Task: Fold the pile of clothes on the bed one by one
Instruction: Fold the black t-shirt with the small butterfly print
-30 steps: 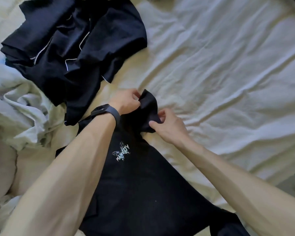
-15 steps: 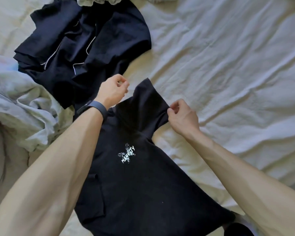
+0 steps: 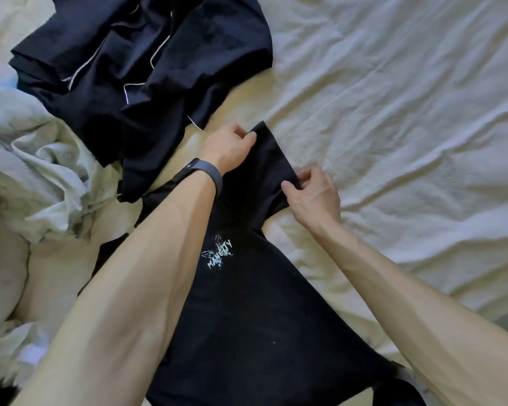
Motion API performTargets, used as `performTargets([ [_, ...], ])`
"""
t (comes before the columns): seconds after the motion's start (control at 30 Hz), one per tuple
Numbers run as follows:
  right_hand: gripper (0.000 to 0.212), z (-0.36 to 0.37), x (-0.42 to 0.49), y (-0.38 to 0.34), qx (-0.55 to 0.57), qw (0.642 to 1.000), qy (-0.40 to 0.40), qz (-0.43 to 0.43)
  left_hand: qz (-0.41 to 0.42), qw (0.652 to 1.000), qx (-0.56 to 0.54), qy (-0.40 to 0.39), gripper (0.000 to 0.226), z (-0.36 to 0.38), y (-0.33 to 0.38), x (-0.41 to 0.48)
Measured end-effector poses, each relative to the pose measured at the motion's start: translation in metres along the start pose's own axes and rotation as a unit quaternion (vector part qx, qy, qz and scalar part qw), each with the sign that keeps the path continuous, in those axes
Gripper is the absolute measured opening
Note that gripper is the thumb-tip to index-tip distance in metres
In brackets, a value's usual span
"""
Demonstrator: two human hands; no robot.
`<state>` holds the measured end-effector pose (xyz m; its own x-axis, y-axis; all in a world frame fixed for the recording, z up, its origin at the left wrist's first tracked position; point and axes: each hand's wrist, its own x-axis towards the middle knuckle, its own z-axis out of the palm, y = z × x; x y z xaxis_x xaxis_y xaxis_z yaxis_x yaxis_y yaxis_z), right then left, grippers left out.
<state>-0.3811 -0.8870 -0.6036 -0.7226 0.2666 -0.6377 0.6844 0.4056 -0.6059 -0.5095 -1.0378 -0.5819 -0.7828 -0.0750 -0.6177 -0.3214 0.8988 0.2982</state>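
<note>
A black T-shirt (image 3: 255, 312) with a small white butterfly print lies spread on the bed in front of me, one sleeve stretched out away from me. My left hand (image 3: 228, 148), with a dark band on its wrist, pinches the far left corner of that sleeve's hem. My right hand (image 3: 314, 194) pinches the hem's right corner. The sleeve is pulled flat between both hands. My left forearm covers part of the shirt's left side.
A heap of dark navy clothes with white piping (image 3: 135, 68) lies at the upper left. A crumpled pale duvet (image 3: 33, 159) bunches along the left. The wrinkled cream bedsheet (image 3: 408, 112) stretches to the right and beyond.
The bunched sleeve has been pulled open and laid flat. My hands have moved apart along its hem, the left away from me, the right toward the right.
</note>
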Motion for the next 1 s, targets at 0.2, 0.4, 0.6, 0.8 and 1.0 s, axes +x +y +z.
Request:
performTargets([
  [0.2,0.004,-0.021,0.006,-0.005,0.009,0.997,0.005,-0.076,0.008,0.987,-0.152,0.044,0.013,-0.007,0.0,0.005],
  [0.4,0.004,-0.032,-0.008,0.016,0.017,0.998,-0.055,-0.013,0.003,0.978,-0.202,-0.043,0.009,-0.009,-0.003,0.004],
  [0.6,0.022,-0.034,-0.015,0.008,0.105,0.972,-0.181,0.104,0.052,0.992,-0.024,-0.11,0.028,-0.012,0.018,0.009],
  [0.8,0.016,-0.029,-0.012,0.006,0.117,0.976,-0.137,0.124,0.097,0.981,0.132,-0.108,0.032,-0.008,0.038,0.01],
  [1.0,0.018,-0.034,-0.011,0.01,0.099,0.985,-0.101,0.101,0.111,0.98,0.133,-0.093,0.02,-0.014,0.047,0.016],
])
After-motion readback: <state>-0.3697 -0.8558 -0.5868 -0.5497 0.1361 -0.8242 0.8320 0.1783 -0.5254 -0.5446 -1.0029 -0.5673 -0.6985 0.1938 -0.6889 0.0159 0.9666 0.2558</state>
